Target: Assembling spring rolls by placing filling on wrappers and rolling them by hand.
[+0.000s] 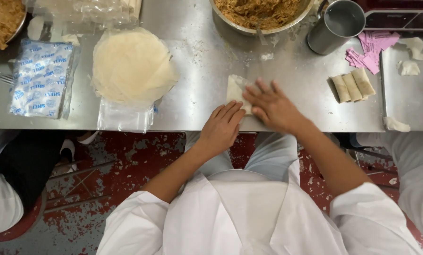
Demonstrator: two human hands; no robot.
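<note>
A pale dough wrapper (235,87) lies on the steel table (197,99) near its front edge. My right hand (271,105) presses flat on the wrapper's right part, fingers spread and pointing left. My left hand (222,126) rests beside it, fingertips on the wrapper's lower edge, covering part of it. Most of the wrapper is hidden under both hands. Three finished rolls (353,85) lie side by side to the right.
A stack of round wrappers (132,65) sits on plastic at the left, beside a blue-and-white packet (41,78). A steel bowl of brown filling (261,13) and a metal cup (336,26) stand at the back. Pink paper slips (373,49) lie right. Other people in white sit at both sides.
</note>
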